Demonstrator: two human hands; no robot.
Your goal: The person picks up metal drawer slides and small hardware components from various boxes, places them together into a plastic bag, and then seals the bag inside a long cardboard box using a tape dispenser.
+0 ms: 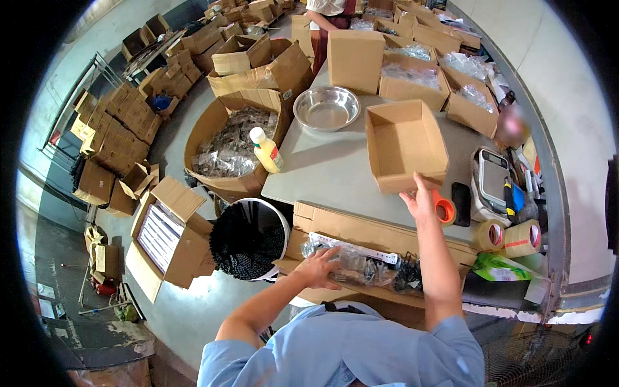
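My right hand (420, 201) is at the near edge of a small open cardboard box (405, 143), with fingers over its wall and thumb apart; nothing shows inside the box. My left hand (316, 267) rests on clear plastic bags (358, 266) in a long, low cardboard carton (380, 233) in front of me, its fingers spread. A white perforated strip (364, 250) lies across these bags, and bagged black parts (407, 274) sit at the right end of the carton. What is under my left palm is hidden.
A steel bowl (327, 108) and a yellow bottle (266, 151) stand on the grey table (316, 164). Orange tape (443, 208), a black phone (461, 204) and clear tape rolls (521, 238) lie at right. A bin of black strands (248, 238) stands left; a person (329, 16) is beyond.
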